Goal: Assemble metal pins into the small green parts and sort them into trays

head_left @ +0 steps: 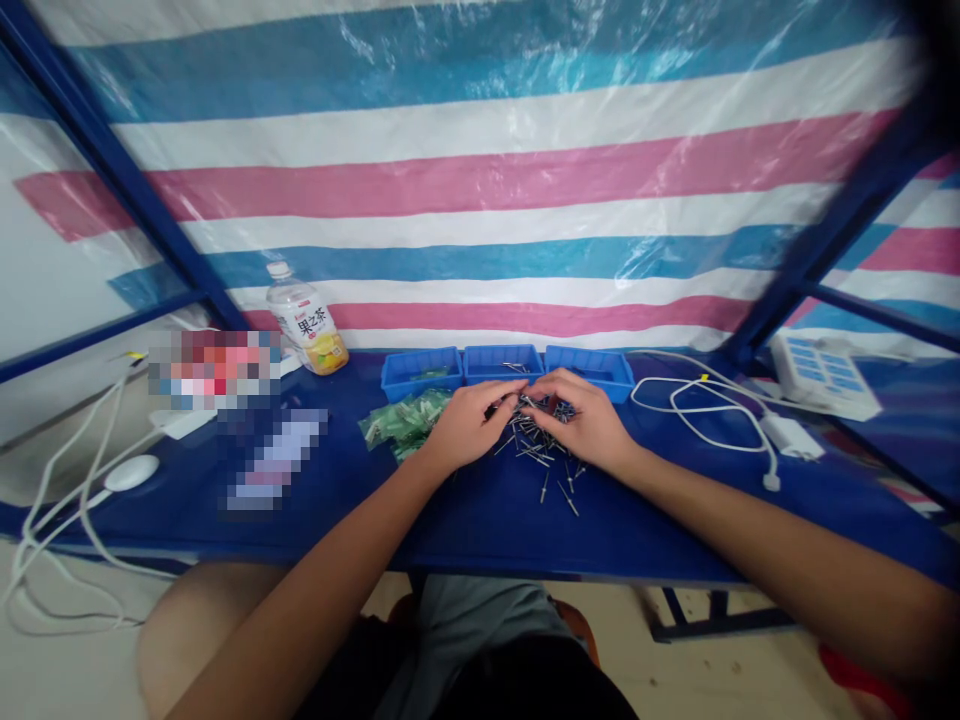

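Two hands, left hand [466,424] and right hand [587,422], fingertips together over the metal pins [538,447], grip unclear.

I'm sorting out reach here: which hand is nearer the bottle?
Left. The left hand lies on the table toward the bottle, with green pieces between them; the right hand sits farther away, across the rivets.

Both my bare forearms extend forward and converge toward the centre. My left hand [466,425] lies palm down, fingers curled, fingertips pointing right. My right hand [589,420] mirrors it, palm down, fingertips pointing left. The fingertips of both hands nearly meet; neither grip visibly encloses anything.
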`<state>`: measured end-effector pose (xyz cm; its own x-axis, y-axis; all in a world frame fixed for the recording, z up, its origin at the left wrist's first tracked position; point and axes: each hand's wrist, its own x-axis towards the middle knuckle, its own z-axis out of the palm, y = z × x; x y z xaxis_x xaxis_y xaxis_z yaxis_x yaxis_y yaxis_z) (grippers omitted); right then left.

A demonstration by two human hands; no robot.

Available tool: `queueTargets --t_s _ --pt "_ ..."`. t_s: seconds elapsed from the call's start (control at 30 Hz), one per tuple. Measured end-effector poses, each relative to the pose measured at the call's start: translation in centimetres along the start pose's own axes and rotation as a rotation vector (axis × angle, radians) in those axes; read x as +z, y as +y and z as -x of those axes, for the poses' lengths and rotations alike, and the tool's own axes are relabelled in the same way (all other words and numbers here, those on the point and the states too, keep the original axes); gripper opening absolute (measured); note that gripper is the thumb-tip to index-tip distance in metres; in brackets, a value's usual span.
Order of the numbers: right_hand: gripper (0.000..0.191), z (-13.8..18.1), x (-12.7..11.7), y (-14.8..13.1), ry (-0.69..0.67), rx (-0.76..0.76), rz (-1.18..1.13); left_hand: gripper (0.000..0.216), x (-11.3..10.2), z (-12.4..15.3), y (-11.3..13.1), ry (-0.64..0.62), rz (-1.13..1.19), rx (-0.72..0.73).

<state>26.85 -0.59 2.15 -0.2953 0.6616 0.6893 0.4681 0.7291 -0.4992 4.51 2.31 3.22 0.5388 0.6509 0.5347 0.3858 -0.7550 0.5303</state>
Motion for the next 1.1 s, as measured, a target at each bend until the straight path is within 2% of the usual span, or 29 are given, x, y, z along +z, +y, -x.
queueTargets --t_s 0.2,0.37,0.57,0.8,0.97,1.1 --pt "0.02 0.14 0.11 -0.03 -0.017 0.03 -0.01 0.017 -0.16 -0.14 -0.01 0.124 0.082 -0.069" --pt "0.028 0.18 0.23 0.13 0.006 0.09 -0.057 0.003 0.09 -0.09 -0.43 0.101 0.151 -0.093" --pt "0.033 0.09 0.28 -0.02 -0.05 0.086 -0.133 0.017 0.3 -0.06 -0.42 0.117 0.185 -0.034" --pt "0.014 0.08 0.3 0.07 -0.077 0.05 -0.122 0.026 -0.02 0.07 -0.13 0.093 0.094 0.012" --pt "0.016 0.13 0.37 0.32 -0.059 0.118 -0.118 0.03 -0.15 -0.03 -0.01 0.122 0.009 0.059" --pt "0.018 0.34 0.53 0.73 -0.051 0.177 -0.137 0.032 -0.05 -0.17 -0.18 0.162 0.03 0.062"
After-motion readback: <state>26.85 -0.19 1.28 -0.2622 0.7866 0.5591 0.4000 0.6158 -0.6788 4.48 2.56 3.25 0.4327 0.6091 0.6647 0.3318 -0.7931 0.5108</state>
